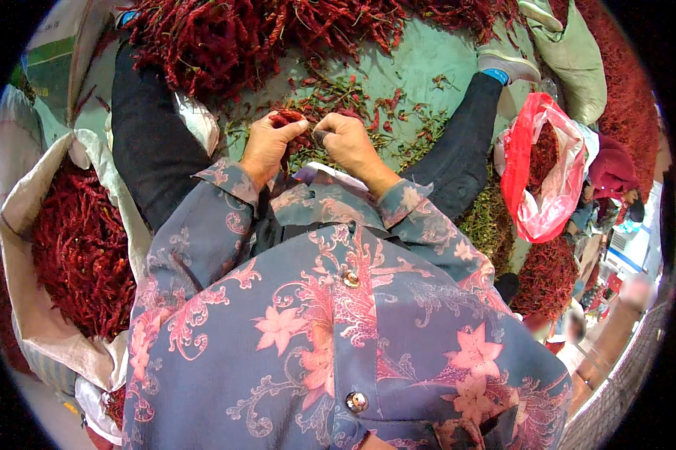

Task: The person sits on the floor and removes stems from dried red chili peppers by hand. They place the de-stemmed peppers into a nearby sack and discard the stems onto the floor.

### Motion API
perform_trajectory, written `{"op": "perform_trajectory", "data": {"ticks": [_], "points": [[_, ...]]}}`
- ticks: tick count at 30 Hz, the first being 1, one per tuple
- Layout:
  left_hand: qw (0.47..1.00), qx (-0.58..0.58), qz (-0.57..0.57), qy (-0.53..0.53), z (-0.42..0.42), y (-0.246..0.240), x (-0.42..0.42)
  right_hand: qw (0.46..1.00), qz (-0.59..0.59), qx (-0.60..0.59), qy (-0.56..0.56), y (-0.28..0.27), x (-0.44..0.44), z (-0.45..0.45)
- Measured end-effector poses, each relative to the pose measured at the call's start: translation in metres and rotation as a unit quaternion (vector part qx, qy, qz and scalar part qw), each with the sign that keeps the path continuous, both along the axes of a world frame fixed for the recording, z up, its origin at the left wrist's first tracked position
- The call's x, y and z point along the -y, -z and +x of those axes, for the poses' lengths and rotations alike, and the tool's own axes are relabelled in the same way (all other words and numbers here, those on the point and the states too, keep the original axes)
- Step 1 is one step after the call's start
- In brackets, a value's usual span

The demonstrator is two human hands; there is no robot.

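Between my legs, my left hand (269,144) grips a few dried red chili peppers (286,118), its thumb laid across them. Close on its right, my right hand (346,142) has its fingers curled in, with a dark thumb tip; whether something small is pinched there is hidden. Beneath and beyond both hands, loose stems and chili bits (338,98) are strewn over the green floor (428,53). A large heap of dried red chilies (220,45) rises just past them.
At left stands an open white woven sack (20,247) of red chilies. A red plastic bag (518,174) with chilies is at right, near a pile of green stems (484,228). Another full sack (580,67) lies at upper right. Other people are at the far right.
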State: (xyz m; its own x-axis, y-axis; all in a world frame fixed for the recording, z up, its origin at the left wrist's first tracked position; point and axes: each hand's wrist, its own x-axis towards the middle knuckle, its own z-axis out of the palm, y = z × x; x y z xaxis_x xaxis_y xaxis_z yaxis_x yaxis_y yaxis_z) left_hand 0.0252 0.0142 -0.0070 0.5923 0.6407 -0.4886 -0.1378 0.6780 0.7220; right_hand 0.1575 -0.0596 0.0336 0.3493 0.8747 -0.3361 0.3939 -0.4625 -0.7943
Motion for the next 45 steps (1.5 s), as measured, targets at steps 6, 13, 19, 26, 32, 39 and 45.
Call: {"op": "perform_trajectory", "data": {"ticks": [6, 13, 19, 26, 32, 39, 45], "points": [[0.999, 0.01, 0.038, 0.005, -0.005, -0.004, 0.001, 0.997, 0.038, -0.063, -0.026, 0.009, 0.0, -0.011], [0.993, 0.06, 0.086, 0.049, -0.023, -0.006, -0.001, 0.976, -0.065, -0.2, 0.054, -0.01, 0.0, -0.023], [0.985, 0.07, 0.145, 0.071, -0.034, -0.009, 0.004, 0.983, -0.041, -0.173, 0.049, -0.014, 0.004, -0.038], [0.982, 0.102, 0.162, -0.012, -0.037, 0.002, 0.001, 0.989, 0.088, 0.098, -0.072, -0.019, -0.003, -0.05], [0.971, 0.209, -0.066, 0.094, -0.043, 0.001, -0.007, 0.984, 0.039, 0.122, -0.12, -0.055, -0.001, -0.06], [0.939, 0.276, -0.174, 0.103, -0.048, -0.012, -0.011, 0.984, -0.017, 0.104, -0.146, -0.071, 0.023, -0.056], [0.982, 0.167, -0.08, 0.03, -0.05, -0.014, -0.008, 0.957, -0.102, 0.265, -0.063, -0.082, 0.027, -0.052]]}}
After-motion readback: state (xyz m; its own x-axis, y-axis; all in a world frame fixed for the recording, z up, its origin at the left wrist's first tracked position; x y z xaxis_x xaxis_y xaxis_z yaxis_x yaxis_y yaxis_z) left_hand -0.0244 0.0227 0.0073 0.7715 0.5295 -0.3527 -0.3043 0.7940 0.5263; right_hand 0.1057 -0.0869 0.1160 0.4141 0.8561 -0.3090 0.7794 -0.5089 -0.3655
